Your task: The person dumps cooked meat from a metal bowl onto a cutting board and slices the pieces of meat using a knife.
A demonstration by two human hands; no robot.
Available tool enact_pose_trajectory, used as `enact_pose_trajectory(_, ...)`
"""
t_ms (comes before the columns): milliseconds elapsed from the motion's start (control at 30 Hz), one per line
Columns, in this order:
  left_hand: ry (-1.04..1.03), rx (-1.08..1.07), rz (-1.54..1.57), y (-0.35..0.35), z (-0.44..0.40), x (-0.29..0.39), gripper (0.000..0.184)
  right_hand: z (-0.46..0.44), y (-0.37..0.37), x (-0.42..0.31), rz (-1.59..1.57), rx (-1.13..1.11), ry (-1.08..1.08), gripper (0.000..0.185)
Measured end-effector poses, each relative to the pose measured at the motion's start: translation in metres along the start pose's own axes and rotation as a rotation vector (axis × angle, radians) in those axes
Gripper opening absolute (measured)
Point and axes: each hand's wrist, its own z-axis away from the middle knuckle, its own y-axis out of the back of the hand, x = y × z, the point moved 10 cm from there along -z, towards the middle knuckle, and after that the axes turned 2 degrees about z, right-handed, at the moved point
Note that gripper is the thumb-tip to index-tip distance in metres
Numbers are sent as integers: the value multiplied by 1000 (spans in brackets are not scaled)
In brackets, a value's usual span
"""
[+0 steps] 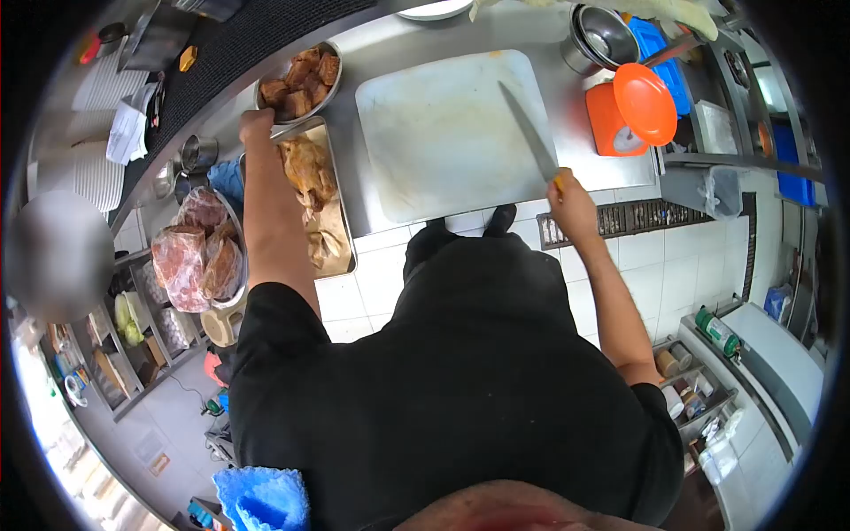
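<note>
My right hand is closed around the yellow handle of a long knife. Its blade reaches over the right side of a white cutting board, tip pointing away from me. Whether the blade touches the board I cannot tell. At the far left, my left hand is curled at the near rim of a round metal bowl holding browned meat chunks. Under my left forearm lies a metal tray with a whole cooked bird on brown paper; the forearm covers part of it.
An orange kitchen scale and nested metal bowls stand right of the board. Plastic-wrapped meat fills a large bowl at left, with a blue cloth and small metal pots behind it. A floor drain grate runs at right.
</note>
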Motion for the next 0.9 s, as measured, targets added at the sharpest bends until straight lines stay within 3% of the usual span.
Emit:
enact_pose_trajectory(100,14,-115,548,-22,-37,-18,38,14,28,11,-15,33,-104,32)
enact_pose_trajectory(233,-98,-177,616,-17,-9,-11,42,26,24,8,-148,135,-135,30)
enact_pose_trajectory(433,-290,-56,771,1,21,0,32,31,1,-16,-185,137,-162,31)
enact_pose_trajectory(467,-438,23,772,13,36,4,28,29,0,-19,-176,141,-131,31)
enact_pose_trajectory(567,-607,219,602,51,99,14,28,22,2,-28,-146,107,-128,31)
enact_pose_trajectory(700,-689,141,684,42,154,34,22,17,5,-22,-169,101,-159,33)
enact_pose_trajectory(733,-637,144,626,39,175,43,21,15,5,-22,-181,100,-159,34)
enact_pose_trajectory(833,-771,242,454,-1,198,75,21,5,4,-18,-217,124,-120,38)
enact_pose_trajectory(900,-742,174,441,-29,216,88,20,1,5,-22,-203,137,-100,39)
